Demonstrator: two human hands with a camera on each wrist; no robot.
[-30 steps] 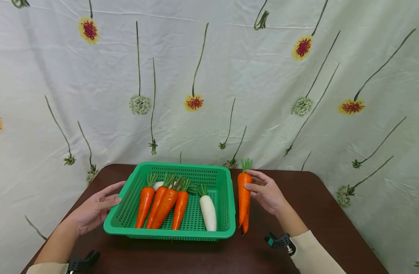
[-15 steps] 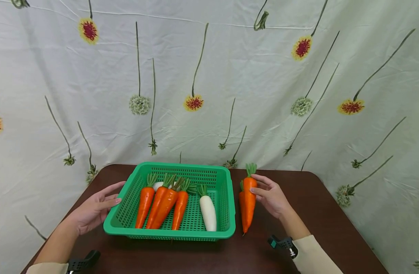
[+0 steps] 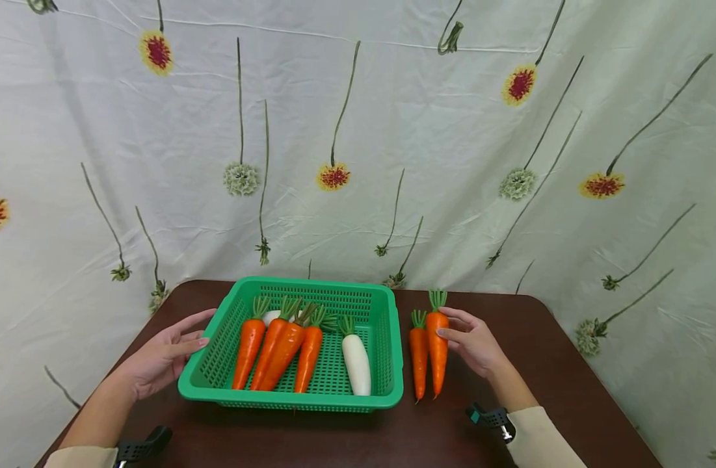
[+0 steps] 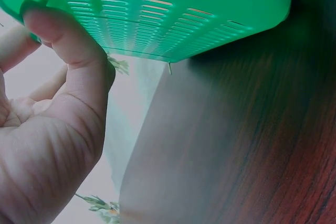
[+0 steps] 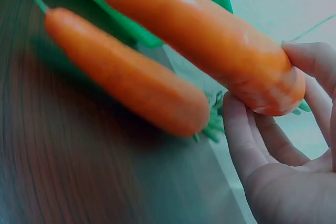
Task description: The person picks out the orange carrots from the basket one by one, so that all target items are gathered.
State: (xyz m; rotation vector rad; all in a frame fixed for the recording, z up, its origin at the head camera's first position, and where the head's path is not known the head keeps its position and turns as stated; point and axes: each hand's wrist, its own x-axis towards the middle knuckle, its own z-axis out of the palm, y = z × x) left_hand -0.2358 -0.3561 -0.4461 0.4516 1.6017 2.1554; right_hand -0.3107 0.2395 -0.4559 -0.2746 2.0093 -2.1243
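Left hand [image 3: 166, 359]: bare | left sleeve [image 3: 79, 457]: plain cream, ending on the forearm | left band [image 3: 142, 449]: black, curved | right hand [image 3: 473, 342]: bare | right sleeve [image 3: 545, 441]: matching cream | right band [image 3: 490, 418]: black, with a teal square [image 3: 475, 416] and small silvery metal fitting [image 3: 506, 433]

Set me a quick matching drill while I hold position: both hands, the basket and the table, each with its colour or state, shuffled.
Column one
1. Left hand
2. Right hand
3. Basket
4. Table

Column two
A. Dark brown
B. Green
C. Holding the basket's rim
D. Pinching a carrot

Pairs: 1-C, 2-D, 3-B, 4-A
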